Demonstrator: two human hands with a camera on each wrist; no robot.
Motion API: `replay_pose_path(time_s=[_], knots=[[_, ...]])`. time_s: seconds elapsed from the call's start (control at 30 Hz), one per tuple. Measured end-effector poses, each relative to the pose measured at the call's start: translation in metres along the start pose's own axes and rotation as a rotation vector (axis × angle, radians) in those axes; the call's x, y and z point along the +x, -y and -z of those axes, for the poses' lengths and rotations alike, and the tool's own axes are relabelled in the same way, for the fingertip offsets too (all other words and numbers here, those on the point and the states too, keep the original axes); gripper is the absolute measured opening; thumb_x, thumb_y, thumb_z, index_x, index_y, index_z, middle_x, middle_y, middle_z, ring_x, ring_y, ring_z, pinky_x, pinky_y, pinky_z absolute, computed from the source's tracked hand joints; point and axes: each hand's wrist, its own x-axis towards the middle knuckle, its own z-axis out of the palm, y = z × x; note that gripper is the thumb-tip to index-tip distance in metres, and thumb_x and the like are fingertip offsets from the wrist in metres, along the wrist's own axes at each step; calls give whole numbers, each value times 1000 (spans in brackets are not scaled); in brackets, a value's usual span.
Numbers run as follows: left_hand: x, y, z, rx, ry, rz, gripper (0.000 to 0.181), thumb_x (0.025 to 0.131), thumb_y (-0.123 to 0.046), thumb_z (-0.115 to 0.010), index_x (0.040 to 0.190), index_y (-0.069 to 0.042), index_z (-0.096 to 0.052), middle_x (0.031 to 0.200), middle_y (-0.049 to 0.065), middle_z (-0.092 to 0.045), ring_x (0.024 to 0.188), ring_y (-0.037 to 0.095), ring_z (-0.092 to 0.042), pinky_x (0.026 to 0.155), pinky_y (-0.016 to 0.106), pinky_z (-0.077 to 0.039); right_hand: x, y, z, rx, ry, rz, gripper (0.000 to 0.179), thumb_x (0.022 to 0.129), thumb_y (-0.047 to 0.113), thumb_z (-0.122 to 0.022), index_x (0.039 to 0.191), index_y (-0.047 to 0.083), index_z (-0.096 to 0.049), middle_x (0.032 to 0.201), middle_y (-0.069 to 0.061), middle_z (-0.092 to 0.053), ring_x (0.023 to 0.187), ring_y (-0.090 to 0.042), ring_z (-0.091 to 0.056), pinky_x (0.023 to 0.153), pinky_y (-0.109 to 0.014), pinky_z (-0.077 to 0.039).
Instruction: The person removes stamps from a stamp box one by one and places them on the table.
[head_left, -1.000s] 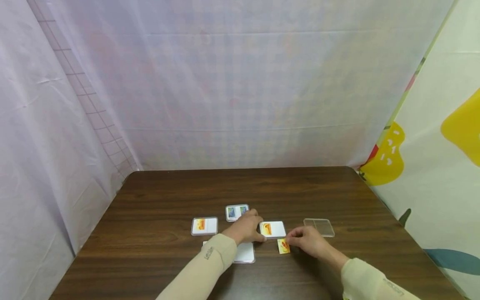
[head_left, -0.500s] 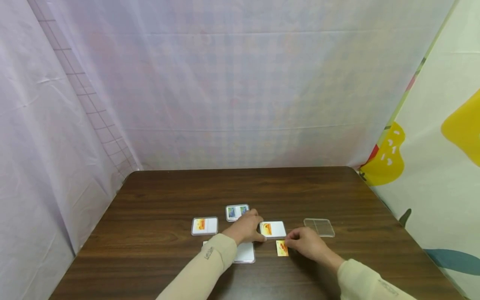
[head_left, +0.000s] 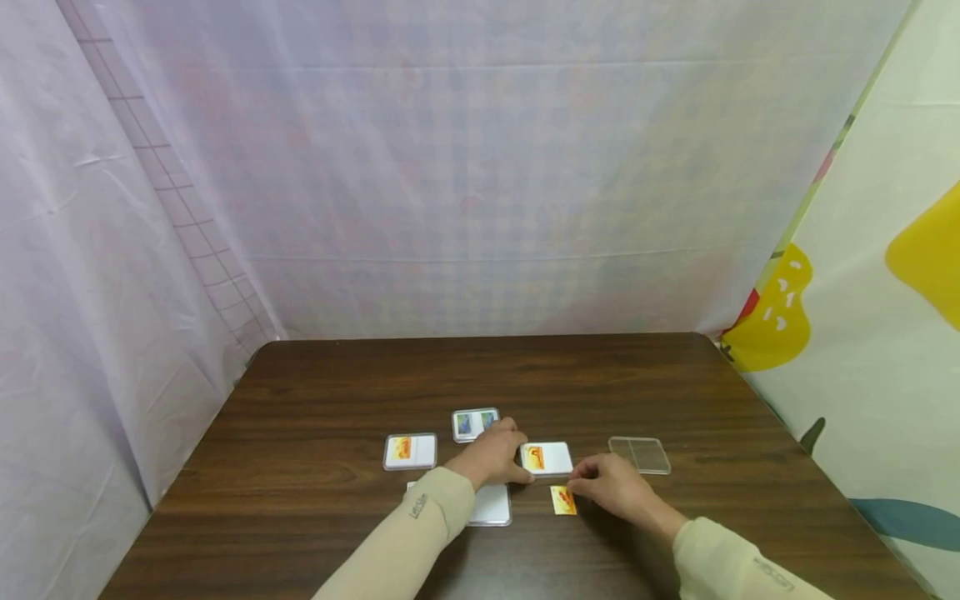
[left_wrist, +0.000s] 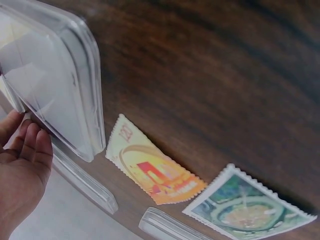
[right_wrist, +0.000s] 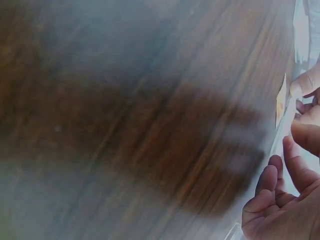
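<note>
Low in the head frame, right of centre, the right grip (head_left: 615,486) pinches a corner of a yellow stamp (head_left: 562,502), just below a white case (head_left: 555,458) whose left end the left grip (head_left: 489,455) holds on the brown surface (head_left: 330,392).

We have free room along the far strip of the surface (head_left: 585,379), between the far case (head_left: 466,426) and the curtain (head_left: 480,208), and to the left of the left case (head_left: 410,452) and right of the clear lid (head_left: 647,456). Between the white case (head_left: 556,459) and that lid we see a narrow lane, its near end closed by the right hand's grip (head_left: 613,487) and the stamp (head_left: 563,502). The left hand's grip (head_left: 489,457) blocks the gap toward the near case (head_left: 492,507).
</note>
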Motion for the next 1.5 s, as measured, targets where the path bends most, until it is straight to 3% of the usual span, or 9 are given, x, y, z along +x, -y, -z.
replay_pose_path(time_s=[0.23, 0.67, 1.03, 1.5], knots=[[-1, 0, 2, 0, -19, -27, 53, 78, -35, -83, 117, -2, -68, 109, 6, -55, 101, 20, -54, 92, 28, -46, 5, 5, 4, -4, -17, 33, 9, 81, 21, -78, 85, 14, -74, 81, 3, -66, 75, -14, -55, 68, -34, -45], [1, 2, -4, 11, 0, -13, 56, 77, -38, -83, 120, -5, -68, 108, 3, -55, 100, 17, -53, 91, 26, -45, 22, 13, 7, -20, -69, 48, 10, 85, 18, -75, 91, 10, -75, 91, -1, -70, 87, -18, -61, 81, -42, -49], [1, 2, -2, 21, 0, -16, 56, 78, -37, -83, 121, -4, -68, 113, 5, -56, 105, 19, -53, 94, 27, -45, 38, 11, 11, -28, -48, 62, 18, 89, 22, -73, 100, 9, -75, 98, -3, -67, 95, -22, -61, 85, -46, -50], [0, 0, 0, 11, 8, -4, 56, 78, -37, -83, 121, -5, -68, 114, 5, -56, 106, 19, -53, 95, 28, -45, 56, 8, 3, -122, -60, 197, 19, 86, 19, -75, 99, 5, -76, 101, -9, -70, 102, -32, -62, 91, -50, -47]])
